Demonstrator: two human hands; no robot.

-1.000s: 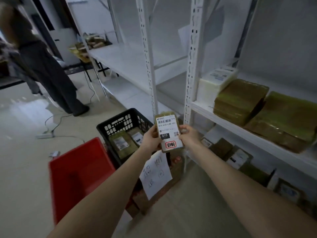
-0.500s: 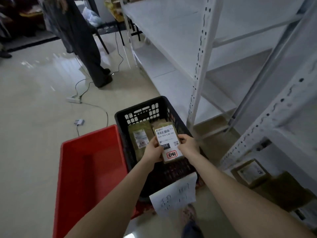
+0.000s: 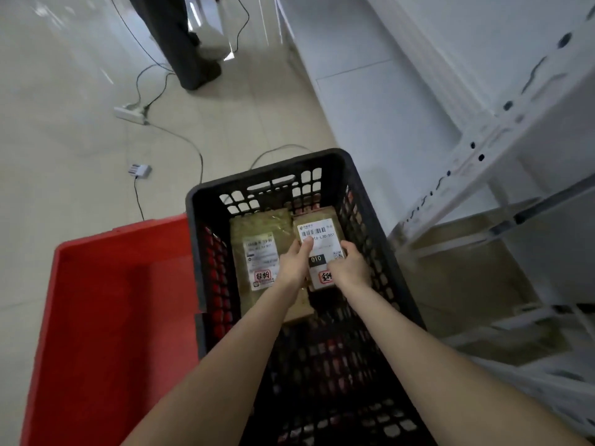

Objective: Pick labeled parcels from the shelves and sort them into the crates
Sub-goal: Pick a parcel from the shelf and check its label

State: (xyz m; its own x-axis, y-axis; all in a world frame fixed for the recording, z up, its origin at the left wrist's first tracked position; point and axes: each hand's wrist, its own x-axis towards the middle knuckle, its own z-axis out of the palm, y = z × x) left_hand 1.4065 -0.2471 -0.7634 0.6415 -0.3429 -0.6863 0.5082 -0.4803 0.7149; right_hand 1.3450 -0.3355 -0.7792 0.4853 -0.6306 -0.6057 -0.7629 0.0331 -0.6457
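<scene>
Already this sort is nearly done: the left hand and right hand pinch the labeled parcel by its side edges, left thumb on the label, down inside the black crate. Just left of the left fingers lies another parcel, delivered. Release remains, and probably further shelf trips. Against half a second earlier, the parcel sits lower and deeper in the crate.
</scene>
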